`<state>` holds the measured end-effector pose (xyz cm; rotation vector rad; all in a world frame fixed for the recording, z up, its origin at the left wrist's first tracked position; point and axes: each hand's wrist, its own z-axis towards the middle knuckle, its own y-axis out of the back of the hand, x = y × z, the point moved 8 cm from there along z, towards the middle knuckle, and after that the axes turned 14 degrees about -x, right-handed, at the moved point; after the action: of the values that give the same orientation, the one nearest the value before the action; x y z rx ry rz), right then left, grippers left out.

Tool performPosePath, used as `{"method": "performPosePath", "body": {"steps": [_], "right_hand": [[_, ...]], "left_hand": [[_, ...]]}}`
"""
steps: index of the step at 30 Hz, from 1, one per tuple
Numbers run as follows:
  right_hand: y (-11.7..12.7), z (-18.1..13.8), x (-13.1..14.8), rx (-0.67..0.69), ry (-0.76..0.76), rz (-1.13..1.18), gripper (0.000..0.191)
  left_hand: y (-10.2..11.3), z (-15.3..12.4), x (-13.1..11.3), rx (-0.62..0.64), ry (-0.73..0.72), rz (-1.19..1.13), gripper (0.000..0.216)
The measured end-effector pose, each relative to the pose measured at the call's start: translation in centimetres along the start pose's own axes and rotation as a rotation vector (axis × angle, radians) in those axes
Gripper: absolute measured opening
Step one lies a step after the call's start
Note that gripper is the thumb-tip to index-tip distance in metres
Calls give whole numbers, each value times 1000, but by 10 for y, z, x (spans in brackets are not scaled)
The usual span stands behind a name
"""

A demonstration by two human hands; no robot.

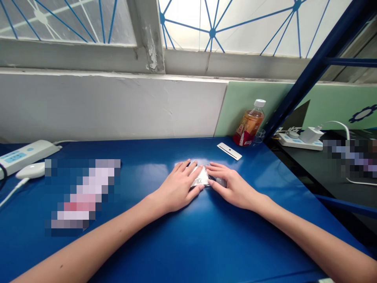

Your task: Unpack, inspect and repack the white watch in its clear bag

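A small flat packet (201,177), white and shiny with a darker right part, lies on the blue tabletop (188,239). Over its left side my left hand (180,185) rests flat, with its fingers stretched out and its thumb along the near edge. My right hand (232,185) is at the packet's right end. Its fingers and thumb are apart, and the fingertips touch or nearly touch the packet. Both hands cover much of the packet, so its outline and exact kind are hidden.
Behind my right hand lie a white card with a dark slot (229,151) and a drink bottle with a white cap (249,124). A power strip (28,155), a white plug-like device (31,170) and a blurred-out object (85,194) lie left. A blue frame bar (306,74) slants at right.
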<state>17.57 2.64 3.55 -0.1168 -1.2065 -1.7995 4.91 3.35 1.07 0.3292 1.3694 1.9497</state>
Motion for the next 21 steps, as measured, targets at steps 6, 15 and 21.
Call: {"method": "performPosePath", "body": {"steps": [6,15,21], "right_hand": [[-3,-3,12,24,145,-197,34],[0,0,9,-69,139,-120,29],[17,8,-21,-170,79,-87,33]], "left_hand": [[0,0,-2,22,-5,17,58],[0,0,2,-9,2,-9,58],[3,2,2,-2,-2,-93,54]]}}
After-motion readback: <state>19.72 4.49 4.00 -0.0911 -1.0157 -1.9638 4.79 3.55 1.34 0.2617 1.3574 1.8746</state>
